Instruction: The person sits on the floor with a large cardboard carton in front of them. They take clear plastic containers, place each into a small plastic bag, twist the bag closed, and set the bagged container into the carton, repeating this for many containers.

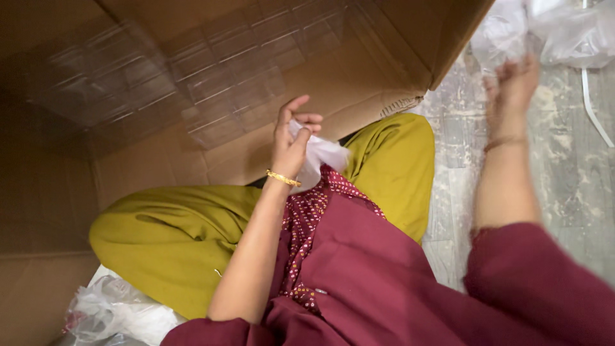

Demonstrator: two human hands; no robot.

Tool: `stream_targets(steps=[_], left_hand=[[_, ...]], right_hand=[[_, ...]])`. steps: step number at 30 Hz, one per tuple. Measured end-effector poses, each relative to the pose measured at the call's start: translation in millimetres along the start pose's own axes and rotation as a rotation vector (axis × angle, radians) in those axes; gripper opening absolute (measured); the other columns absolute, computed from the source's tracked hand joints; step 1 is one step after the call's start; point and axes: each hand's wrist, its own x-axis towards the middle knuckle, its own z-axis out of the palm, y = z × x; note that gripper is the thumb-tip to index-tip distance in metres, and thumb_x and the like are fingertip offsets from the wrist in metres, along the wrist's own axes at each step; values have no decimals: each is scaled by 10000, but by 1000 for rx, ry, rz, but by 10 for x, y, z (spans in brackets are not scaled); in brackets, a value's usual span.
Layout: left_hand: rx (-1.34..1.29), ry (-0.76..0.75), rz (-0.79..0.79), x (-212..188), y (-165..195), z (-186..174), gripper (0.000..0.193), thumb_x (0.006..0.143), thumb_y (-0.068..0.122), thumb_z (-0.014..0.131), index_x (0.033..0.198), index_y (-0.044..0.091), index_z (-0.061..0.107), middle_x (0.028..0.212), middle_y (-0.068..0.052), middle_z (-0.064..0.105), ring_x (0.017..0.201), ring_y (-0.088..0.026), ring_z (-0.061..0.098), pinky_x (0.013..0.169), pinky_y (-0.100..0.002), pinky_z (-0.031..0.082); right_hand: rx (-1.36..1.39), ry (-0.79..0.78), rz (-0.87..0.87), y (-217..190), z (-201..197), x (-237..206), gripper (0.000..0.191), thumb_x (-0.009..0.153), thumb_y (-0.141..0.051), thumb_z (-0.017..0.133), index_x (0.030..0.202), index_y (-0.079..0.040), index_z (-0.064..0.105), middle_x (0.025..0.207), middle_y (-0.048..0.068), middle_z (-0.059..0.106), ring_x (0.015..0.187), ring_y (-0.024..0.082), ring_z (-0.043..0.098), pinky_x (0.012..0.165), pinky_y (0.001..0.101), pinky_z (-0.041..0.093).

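Left hand: my left hand sits raised over the lap, fingers curled and pinching a white crumpled piece, thumb pressed on top so the soft stuff stays bunched and does not fall open
White piece: thin and wrinkled, cloth or film, I cannot tell which; it hangs from the left fingers just above the knee, beside the open carton
Right hand: my right hand is stretched out towards the clear plastic bags on the floor; it is blurred, fingers look loosely spread, and I cannot tell if they grip anything
Bracelets: a thin gold bangle on the left wrist, a finer band on the right
Carton: a big brown cardboard box lies on its side with its mouth to me, so its inside is within reach; matt corrugated walls
Trays: clear moulded plastic trays with a grid of pockets lean against the box's inner wall, glossy and stiff
Clothes: mustard trousers, legs folded; maroon tunic with dotted trim
Floor: pale, mottled, marble-like
Lower left: more crumpled clear plastic by the knee
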Motion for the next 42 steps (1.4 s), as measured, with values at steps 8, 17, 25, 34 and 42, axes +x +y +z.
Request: stream_targets(steps=[8, 17, 25, 34, 42], left_hand=[[-139, -191, 36, 41, 374, 88, 560, 937, 56, 410, 1488, -6, 492, 1354, -162, 652, 1279, -225, 621, 1138, -359, 488], [-39, -147, 58, -205, 597, -72, 623, 958, 192, 666, 1518, 70, 423, 1337, -123, 638, 1230, -175, 599, 1100, -324, 473], [-39, 55, 65, -213, 387, -214, 142, 997, 139, 763, 1063, 32, 697, 1035, -39, 698, 924, -101, 637, 838, -262, 527], [-69, -61, -149, -297, 638, -326, 198, 987, 236, 725, 1074, 59, 702, 926, 24, 681, 817, -56, 593, 717, -229, 502], [-435, -56, -397, -438, 424, -1026, 242, 901, 325, 702, 1052, 137, 678, 891, 6, 700, 827, -110, 665, 720, -280, 555]], right_hand=[[-303, -722, -365, -265, 1265, -2399, 518, 997, -283, 724, 1422, -22, 583, 1425, 72, 619, 1323, 169, 566, 1131, 309, 447], [-522, -662, -147, -237, 1753, -2840, 227, 934, -117, 816, 1137, -18, 788, 1035, 125, 676, 929, 132, 617, 827, 257, 511], [-327, -627, -147, -448, 1905, -2925, 151, 958, -94, 747, 1093, -27, 742, 984, 34, 765, 855, 82, 679, 772, 234, 555], [-367, -623, -359, -560, 2097, -3022, 112, 1059, -112, 637, 1067, -16, 694, 967, 25, 739, 779, 85, 676, 692, 229, 524], [237, -1102, 680, 65, 1849, -2619, 368, 1162, -233, 659, 911, 33, 704, 767, 13, 632, 606, 63, 547, 558, 225, 458]])
